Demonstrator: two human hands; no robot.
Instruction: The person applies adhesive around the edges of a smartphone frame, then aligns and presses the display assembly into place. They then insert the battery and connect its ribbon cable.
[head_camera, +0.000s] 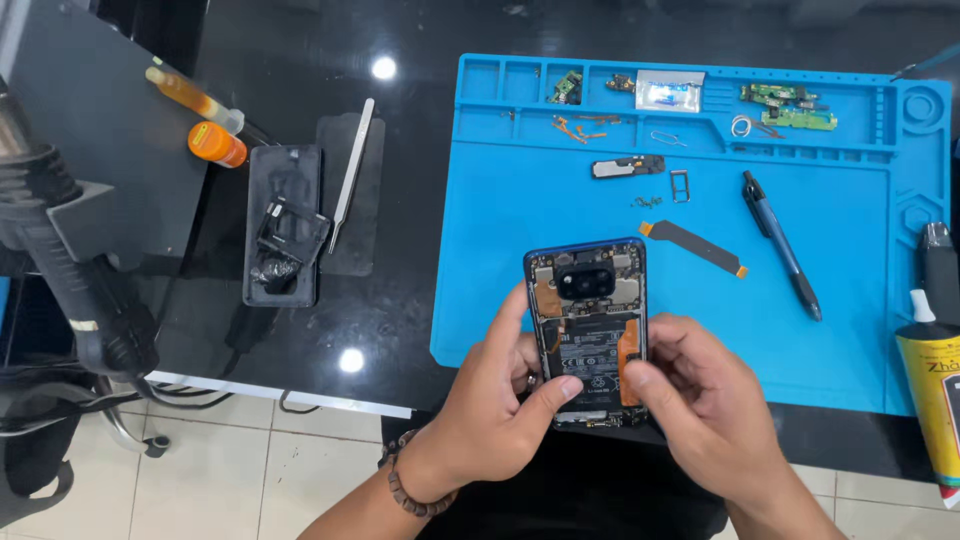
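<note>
The left hand, with a bead bracelet at the wrist, and the right hand hold an opened phone between them, just over the near edge of the blue mat on the black bench. The left fingers wrap the phone's left side and the thumb presses on its battery; the right fingers close round the right side, thumb on the battery too. The phone's back is off, showing the camera block and circuit boards. On the mat beyond lie a flat cable, a dark pen, small metal parts and circuit boards. Left of the mat lie tweezers and a dark tray.
</note>
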